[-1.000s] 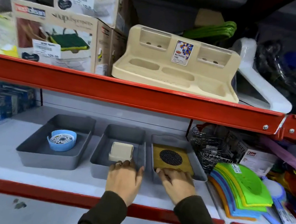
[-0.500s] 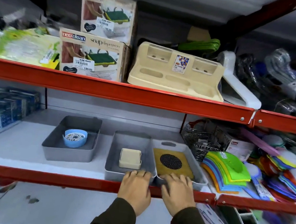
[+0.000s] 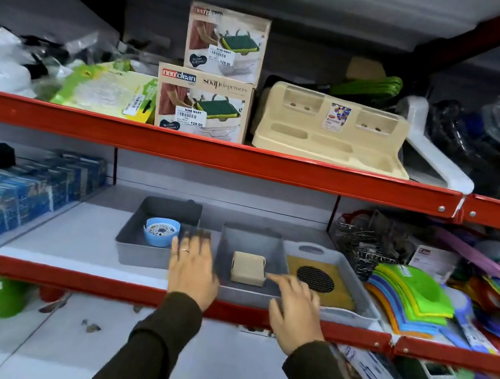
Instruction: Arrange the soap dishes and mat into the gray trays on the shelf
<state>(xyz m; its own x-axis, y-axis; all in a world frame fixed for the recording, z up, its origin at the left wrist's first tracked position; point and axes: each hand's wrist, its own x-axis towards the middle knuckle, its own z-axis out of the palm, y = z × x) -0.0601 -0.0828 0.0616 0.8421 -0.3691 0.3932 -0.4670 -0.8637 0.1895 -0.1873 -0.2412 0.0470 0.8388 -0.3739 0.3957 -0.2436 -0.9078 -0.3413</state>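
Note:
Three gray trays stand on the middle shelf. The left tray [image 3: 136,248] holds a round blue soap dish [image 3: 160,231]. A beige square soap dish [image 3: 248,269] sits in the middle tray [image 3: 248,237]. The right tray [image 3: 360,290] holds a yellow mat [image 3: 336,294] with a black mesh circle. My left hand [image 3: 193,270] hovers open between the left and middle trays, fingers spread, holding nothing. My right hand [image 3: 297,310] is open over the front edge of the middle and right trays, one finger pointing towards the beige dish.
A red shelf rail [image 3: 130,285] runs along the front edge. Blue boxes [image 3: 14,196] are stacked at left, wire baskets [image 3: 360,244] and colourful cloths [image 3: 411,294] at right. On the upper shelf stand soap dispenser boxes [image 3: 203,104] and a beige organiser [image 3: 332,130].
Both hands have let go of the fronts of the middle and right trays. The left hand has lifted and shifted left; the view has pulled back from the shelf.

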